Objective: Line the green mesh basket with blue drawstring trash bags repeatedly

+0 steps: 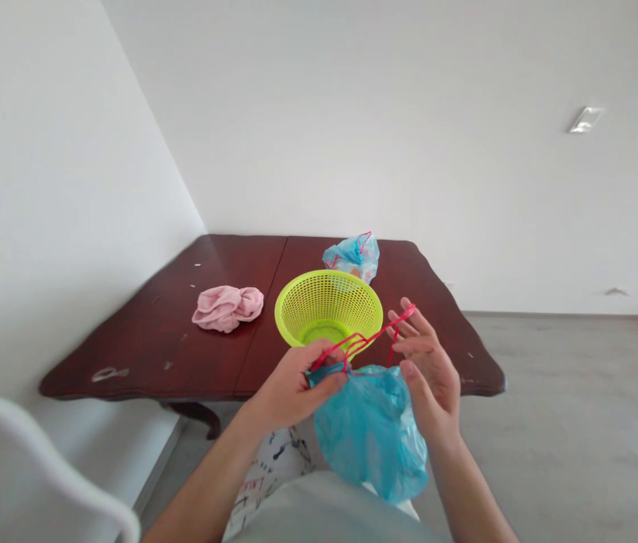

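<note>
A blue plastic drawstring bag (372, 430) hangs in front of my body, near the table's front edge. My left hand (305, 385) pinches the bag's top edge at its left side, along with part of the red drawstring (358, 341). On the other side, my right hand (426, 369) has its fingers spread, and a loop of the drawstring runs over its fingertips. Just beyond the hands stands a yellow-green perforated plastic basket (327, 280), with no contents visible in the part that shows. What the blue bag holds, if anything, is hidden.
Both lie on the dark reddish-brown table (262, 256): a crumpled pink cloth (227, 308) left of the basket, and a second blue bag (347, 256) with red strings behind it. White walls stand behind and at the left. A blurred white curved edge (41, 445) shows at lower left.
</note>
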